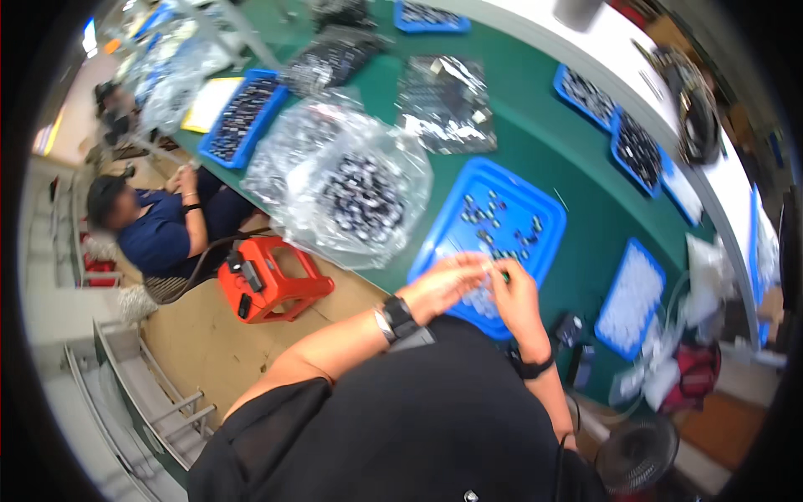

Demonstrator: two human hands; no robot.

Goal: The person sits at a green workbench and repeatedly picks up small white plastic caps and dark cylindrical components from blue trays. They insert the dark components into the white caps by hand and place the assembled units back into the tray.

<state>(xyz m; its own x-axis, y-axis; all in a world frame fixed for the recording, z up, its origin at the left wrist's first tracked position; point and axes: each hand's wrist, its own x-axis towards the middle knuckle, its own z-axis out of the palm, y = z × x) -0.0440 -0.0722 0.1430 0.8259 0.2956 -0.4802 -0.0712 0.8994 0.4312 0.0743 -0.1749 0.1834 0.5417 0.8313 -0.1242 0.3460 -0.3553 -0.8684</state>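
Observation:
My left hand (446, 283) and my right hand (516, 299) meet over the near part of a blue tray (548, 219). Both have their fingers pinched together around something small, which the fingertips mostly hide. Inside the tray lie several small dark, shiny parts (481, 209) in loose clusters. Under my hands a patch of clear or whitish small pieces (480, 302) shows at the tray's near end. Left of the tray, an opened clear plastic bag (410, 180) holds a heap of black-and-white small parts (364, 198).
A blue tray of white pieces (629, 299) stands at the right. Far back are a flat bag of dark parts (447, 102) and a blue tray of dark parts (243, 117). An orange stool (272, 280) stands left of the table, near a seated person (163, 222). A fan (637, 454) sits lower right.

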